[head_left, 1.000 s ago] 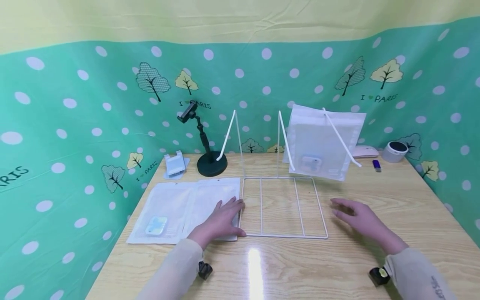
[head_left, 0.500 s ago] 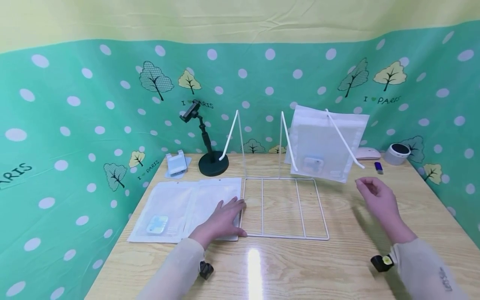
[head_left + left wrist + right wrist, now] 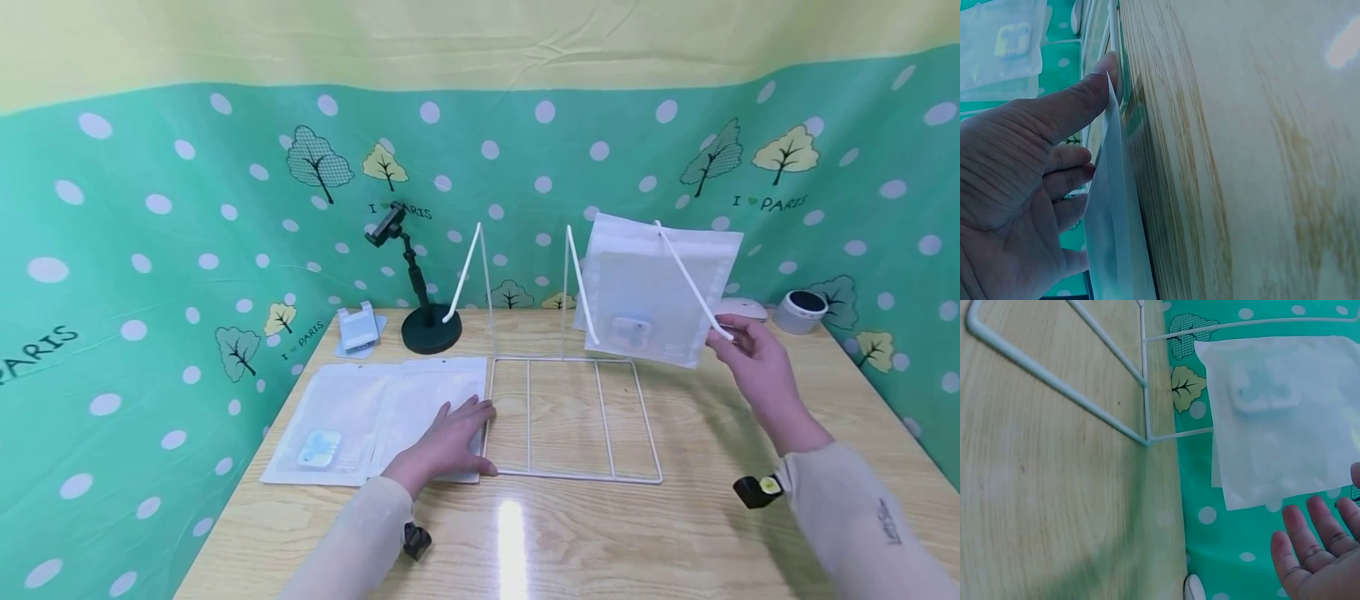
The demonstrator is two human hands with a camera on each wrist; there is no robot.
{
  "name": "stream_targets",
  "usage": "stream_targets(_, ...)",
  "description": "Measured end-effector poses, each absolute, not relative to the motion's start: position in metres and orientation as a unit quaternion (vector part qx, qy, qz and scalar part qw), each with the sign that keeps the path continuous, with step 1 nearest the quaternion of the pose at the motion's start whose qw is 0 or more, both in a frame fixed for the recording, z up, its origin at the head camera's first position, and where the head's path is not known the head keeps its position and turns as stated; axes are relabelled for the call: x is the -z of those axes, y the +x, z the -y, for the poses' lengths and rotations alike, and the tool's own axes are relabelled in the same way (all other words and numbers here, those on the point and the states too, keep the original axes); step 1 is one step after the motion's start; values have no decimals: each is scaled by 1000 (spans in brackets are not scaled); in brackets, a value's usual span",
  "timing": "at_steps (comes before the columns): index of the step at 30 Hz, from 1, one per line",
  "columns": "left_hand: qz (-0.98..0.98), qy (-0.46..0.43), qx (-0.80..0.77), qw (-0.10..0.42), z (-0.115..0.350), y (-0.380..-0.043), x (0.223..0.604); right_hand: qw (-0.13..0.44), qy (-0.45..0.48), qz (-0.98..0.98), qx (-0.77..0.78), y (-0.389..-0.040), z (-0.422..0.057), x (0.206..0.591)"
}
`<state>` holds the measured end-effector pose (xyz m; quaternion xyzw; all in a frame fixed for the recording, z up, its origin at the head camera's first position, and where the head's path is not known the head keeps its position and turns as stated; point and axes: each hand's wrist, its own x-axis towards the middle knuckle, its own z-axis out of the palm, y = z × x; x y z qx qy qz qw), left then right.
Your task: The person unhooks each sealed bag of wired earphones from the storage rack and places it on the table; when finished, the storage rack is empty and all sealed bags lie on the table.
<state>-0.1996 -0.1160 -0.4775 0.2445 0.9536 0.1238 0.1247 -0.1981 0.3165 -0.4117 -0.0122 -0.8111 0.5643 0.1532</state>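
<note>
A white wire rack (image 3: 570, 477) stands on the table, with upright arms ending in hooks. From its right arm hang several flat white plastic pouches (image 3: 645, 275), a pale blue item showing through the front one. My right hand (image 3: 757, 362) is at that arm's tip, beside the pouches' lower right edge; in the right wrist view its fingers (image 3: 1307, 544) are spread apart. My left hand (image 3: 446, 446) rests across a flat pouch (image 3: 420, 392) and the rack's left base wire, its thumb (image 3: 1079, 103) near the wire. Another pouch (image 3: 330, 400), holding a pale blue item, lies farther left.
A black phone stand (image 3: 431, 329) and a light blue folding holder (image 3: 358, 329) stand at the back left. Toward the back right are a white mouse (image 3: 742, 308) and a white round device (image 3: 801, 312). A dotted green curtain (image 3: 225, 208) surrounds the table (image 3: 585, 533).
My right hand has moved up and away from the front, from beside the rack's base to the right arm's tip. My left hand stays where it was, and the pouches remain hanging.
</note>
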Motion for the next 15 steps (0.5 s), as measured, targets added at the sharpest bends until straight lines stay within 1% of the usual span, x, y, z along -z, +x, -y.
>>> stream_targets(15, -954, 239, -125, 133, 115, -200, 476, 163, -17, 806, -568, -212, -303, 403)
